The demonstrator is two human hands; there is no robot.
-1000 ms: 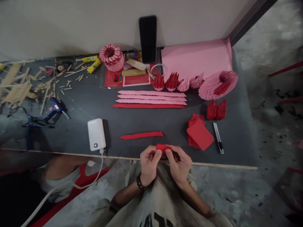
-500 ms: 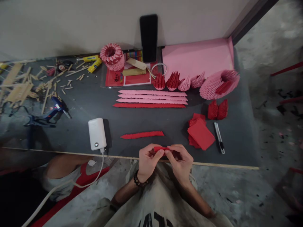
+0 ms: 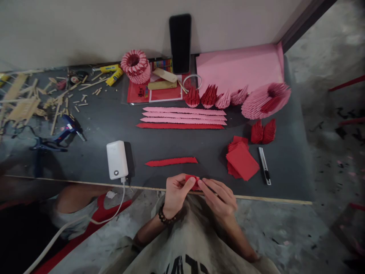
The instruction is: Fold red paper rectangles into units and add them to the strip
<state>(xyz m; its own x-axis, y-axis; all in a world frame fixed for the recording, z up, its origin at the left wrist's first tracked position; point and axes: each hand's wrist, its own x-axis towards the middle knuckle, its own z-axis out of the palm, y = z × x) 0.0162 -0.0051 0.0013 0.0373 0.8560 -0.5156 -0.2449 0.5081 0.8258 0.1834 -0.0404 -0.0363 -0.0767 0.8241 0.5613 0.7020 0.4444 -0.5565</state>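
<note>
A small folded piece of red paper (image 3: 196, 183) is pinched between the thumb and fingers of my left hand (image 3: 177, 193) at the table's front edge. My right hand (image 3: 219, 198) touches the paper's right side with its fingertips. Just beyond them lies a short red zigzag-edged strip (image 3: 171, 162). Farther back, a long red strip (image 3: 180, 126) and several pink strips (image 3: 184, 111) lie side by side. A stack of red paper rectangles (image 3: 243, 161) is to the right, with a box cutter (image 3: 264, 166) beside it.
A white power bank (image 3: 117, 160) with a cable is on the left, near a blue glue gun (image 3: 67, 131) and wood scraps. Folded paper pieces, a pink vase shape (image 3: 135, 67) and a leaning phone (image 3: 180, 43) stand behind. Someone's leg (image 3: 75, 201) shows at lower left.
The red paper has turned from a narrow strip held between both hands to a wider, squarer shape in my left hand. My right hand's fingers have stretched out and shifted slightly right.
</note>
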